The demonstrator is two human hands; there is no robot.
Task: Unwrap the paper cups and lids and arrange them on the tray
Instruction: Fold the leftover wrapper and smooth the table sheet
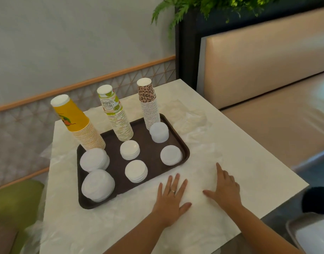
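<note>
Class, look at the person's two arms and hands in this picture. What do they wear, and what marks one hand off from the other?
Both forearms are bare: no sleeves, gloves, watch or bracelet show. The left hand wears a thin ring on one finger. The right hand shows no ring. Nails look short and plain.

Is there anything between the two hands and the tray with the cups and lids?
Nothing visible. The left hand and the right hand lie flat on the table, just beside the near edge of the tray. Only bare tabletop lies between them and the tray.
</note>
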